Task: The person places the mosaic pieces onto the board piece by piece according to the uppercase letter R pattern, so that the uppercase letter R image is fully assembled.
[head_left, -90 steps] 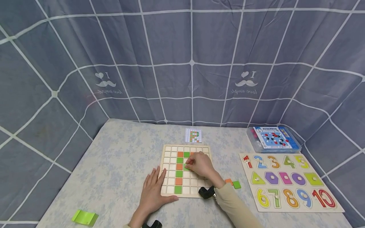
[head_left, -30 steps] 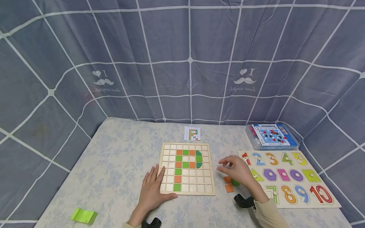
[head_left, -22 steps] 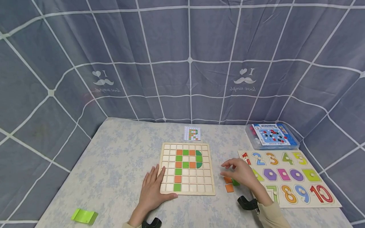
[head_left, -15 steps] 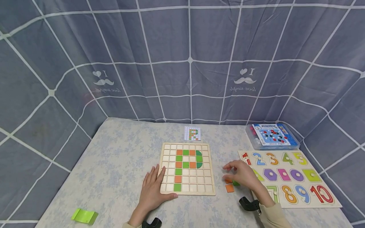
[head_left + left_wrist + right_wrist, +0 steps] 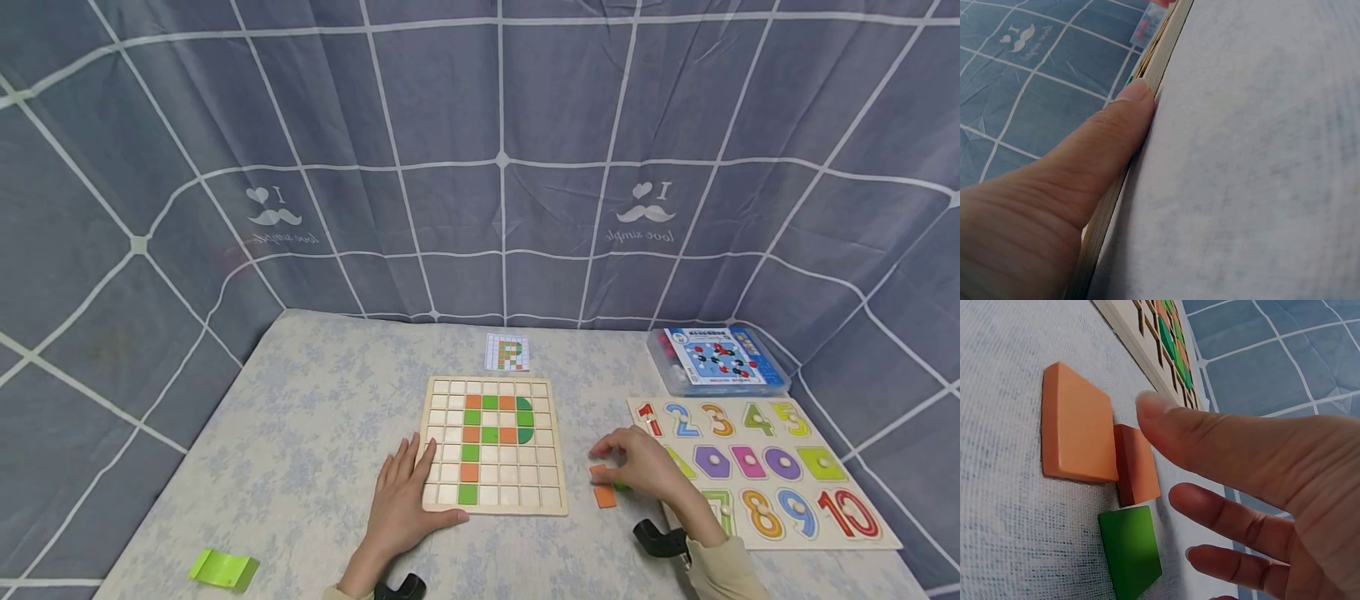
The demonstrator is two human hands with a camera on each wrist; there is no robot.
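My left hand [image 5: 401,502] rests with straight fingers along the left side of the wooden grid board [image 5: 555,492]. In the left wrist view the thumb [image 5: 1113,128] lies against the board's edge [image 5: 1166,53]. On the grid, orange and green squares and two rounded dark green pieces [image 5: 525,436] make a P shape. Right of the board, my right hand [image 5: 641,462] hovers over loose tiles, thumb and fingers apart. The right wrist view shows one orange tile [image 5: 1082,428], a second orange tile [image 5: 1137,465] close by the thumb tip, and a green tile [image 5: 1132,550].
A printed pattern card [image 5: 507,352] lies behind the board. To the right are a number and shape puzzle board [image 5: 765,492] and a clear plastic box [image 5: 720,360] with a blue-and-white cover. A lime green curved block [image 5: 223,569] lies at the front left.
My right hand has left the grid board and moved right, then down to the loose tiles. The rounded pieces on the board came into sight. My left hand stays at the board.
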